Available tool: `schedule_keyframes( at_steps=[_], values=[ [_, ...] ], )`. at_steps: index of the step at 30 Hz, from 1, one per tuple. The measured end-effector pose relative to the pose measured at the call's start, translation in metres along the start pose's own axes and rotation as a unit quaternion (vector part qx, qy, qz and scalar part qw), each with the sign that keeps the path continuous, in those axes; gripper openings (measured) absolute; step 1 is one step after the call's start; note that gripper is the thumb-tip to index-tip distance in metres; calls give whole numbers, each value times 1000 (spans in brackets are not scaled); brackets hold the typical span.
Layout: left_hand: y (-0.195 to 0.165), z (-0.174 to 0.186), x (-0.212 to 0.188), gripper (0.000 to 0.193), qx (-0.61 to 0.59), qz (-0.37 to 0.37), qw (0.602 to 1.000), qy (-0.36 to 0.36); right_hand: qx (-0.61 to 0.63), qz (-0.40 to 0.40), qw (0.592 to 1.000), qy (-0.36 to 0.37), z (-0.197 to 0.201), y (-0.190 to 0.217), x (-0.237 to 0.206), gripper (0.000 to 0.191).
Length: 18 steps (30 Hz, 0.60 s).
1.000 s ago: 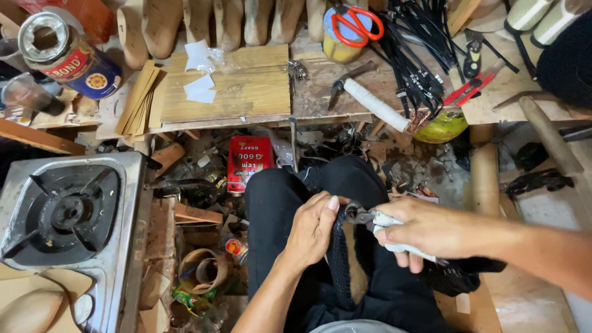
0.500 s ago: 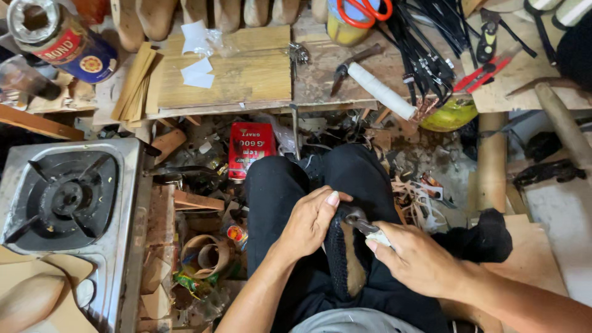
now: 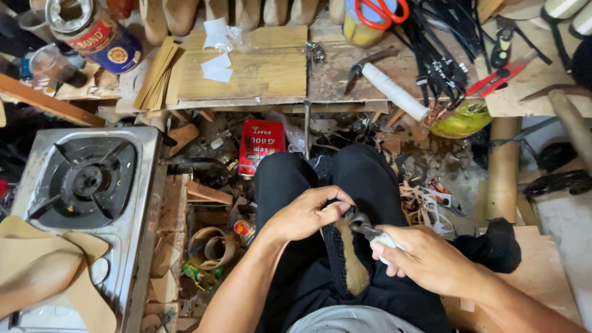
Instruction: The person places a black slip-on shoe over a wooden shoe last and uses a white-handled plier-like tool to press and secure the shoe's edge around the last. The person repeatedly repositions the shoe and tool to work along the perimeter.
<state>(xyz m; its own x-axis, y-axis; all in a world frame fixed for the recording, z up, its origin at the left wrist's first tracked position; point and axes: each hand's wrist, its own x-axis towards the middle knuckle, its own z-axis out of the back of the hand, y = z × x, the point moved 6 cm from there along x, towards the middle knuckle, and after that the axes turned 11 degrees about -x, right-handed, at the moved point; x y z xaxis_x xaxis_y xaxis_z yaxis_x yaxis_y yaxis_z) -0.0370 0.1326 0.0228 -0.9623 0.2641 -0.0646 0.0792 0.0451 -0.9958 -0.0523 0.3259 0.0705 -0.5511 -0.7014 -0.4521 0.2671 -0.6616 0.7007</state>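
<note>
Head view: your left hand (image 3: 306, 213) pinches the dark shoe upper (image 3: 348, 259) lying on your lap, fingers clamped on its top edge. Your right hand (image 3: 425, 259) grips white-handled pliers (image 3: 370, 232), whose nose touches that edge just beside your left fingers.

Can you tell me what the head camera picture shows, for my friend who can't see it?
A person's left hand steadies a dark shoe on their lap while the right hand grips pliers at its edge. A gas stove stands left; ahead is a wooden workbench with red scissors.
</note>
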Motion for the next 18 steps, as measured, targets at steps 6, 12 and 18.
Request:
schedule_keyframes(
  at_steps=[6, 12, 18],
  values=[
    [11, 3, 0, 30, 12, -60, 998, -24, 35, -89, 994, -59, -33, -40, 13, 26],
    [17, 6, 0, 36, 24, -95, 993, -65, -257, 95, 928, -251, -39, -9, 31, 25],
    [26, 13, -2, 36, -13, -81, 993, -85, 20, 142, 948, -283, 16, 34, -30, 29]
  ],
)
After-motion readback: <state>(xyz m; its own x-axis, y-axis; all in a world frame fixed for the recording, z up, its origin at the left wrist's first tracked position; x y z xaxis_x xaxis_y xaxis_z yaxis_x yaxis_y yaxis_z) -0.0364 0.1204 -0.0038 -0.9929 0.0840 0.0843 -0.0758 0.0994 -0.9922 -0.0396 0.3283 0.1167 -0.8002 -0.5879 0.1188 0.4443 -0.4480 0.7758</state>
